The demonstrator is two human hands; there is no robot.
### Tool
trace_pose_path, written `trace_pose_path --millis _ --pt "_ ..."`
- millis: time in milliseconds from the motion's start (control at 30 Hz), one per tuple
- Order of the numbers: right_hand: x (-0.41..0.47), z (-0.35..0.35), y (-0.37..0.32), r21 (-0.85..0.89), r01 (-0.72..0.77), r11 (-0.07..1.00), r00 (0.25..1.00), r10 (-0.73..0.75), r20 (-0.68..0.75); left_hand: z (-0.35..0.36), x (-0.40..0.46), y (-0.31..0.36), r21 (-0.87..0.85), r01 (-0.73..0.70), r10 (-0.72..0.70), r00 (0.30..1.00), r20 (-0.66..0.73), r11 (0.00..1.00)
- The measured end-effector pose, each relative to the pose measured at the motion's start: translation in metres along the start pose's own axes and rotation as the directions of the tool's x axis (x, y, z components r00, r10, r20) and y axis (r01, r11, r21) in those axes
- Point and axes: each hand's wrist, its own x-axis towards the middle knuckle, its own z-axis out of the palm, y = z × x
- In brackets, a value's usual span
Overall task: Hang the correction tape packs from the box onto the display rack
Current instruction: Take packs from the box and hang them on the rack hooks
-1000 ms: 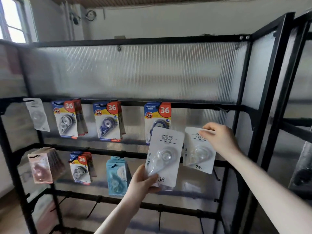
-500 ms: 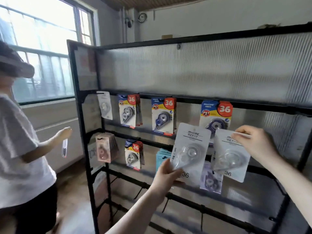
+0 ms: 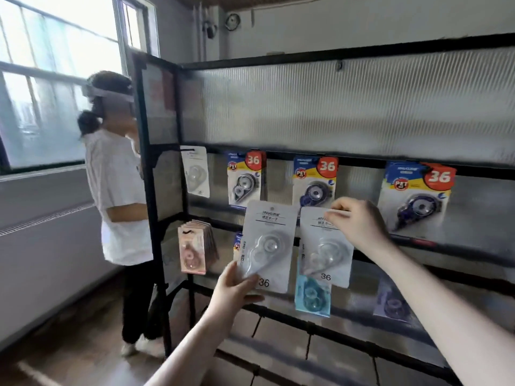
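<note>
At the display rack (image 3: 156,190), both hands up in front of the middle rows, one white correction tape pack each. Left hand (image 3: 234,291) pinches the bottom edge of the left white pack (image 3: 267,246), thumb on the front by the printed 36, fingers curled behind. Right hand (image 3: 359,221) grips the top edge of the right white pack (image 3: 326,246), fingers folded over the header. Both packs sit upright, side by side, just apart, and neither is on a hook yet as far as I can tell.

Progress: partly stocked. Upper row already carries a lone white pack (image 3: 196,171) at far left, then three stacks of coloured "36" packs: first (image 3: 245,176), second (image 3: 315,179), third (image 3: 415,196). Row below has a thick pink stack (image 3: 195,249) on the left, a blue pack (image 3: 313,296) partly hidden behind the held ones, and a purplish pack (image 3: 393,302) further right, blurred. Bottom rail looks bare where visible.

Left to do, my guess: hang these two, most likely on the lone white pack's hook, since they match. Source box not in view, so the number remaining can't be told.

Another person (image 3: 117,176) in a white shirt stands at the rack's left end by the window (image 3: 55,79), not involved.
</note>
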Motion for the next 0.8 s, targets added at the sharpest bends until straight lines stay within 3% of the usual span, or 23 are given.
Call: trace_pose_path --millis 333,567,800 --pt "0.047 0.154 -0.114 0.007 -0.014 1.0 1.0 0.013 0.024 -0.19 0.041 0.035 0.018 -0.026 0.026 0.999 0.035 0.999" --pt "0.101 0.214 -0.163 -0.013 0.047 0.999 0.998 -0.047 0.031 -0.24 0.08 0.043 -0.073 -0.045 0.044 0.999 -0.013 0.996" --pt "0.157 0.255 -0.194 0.022 0.15 0.988 0.988 -0.149 -0.041 -0.271 0.121 0.044 -0.05 -0.054 0.054 0.999 0.0 0.997"
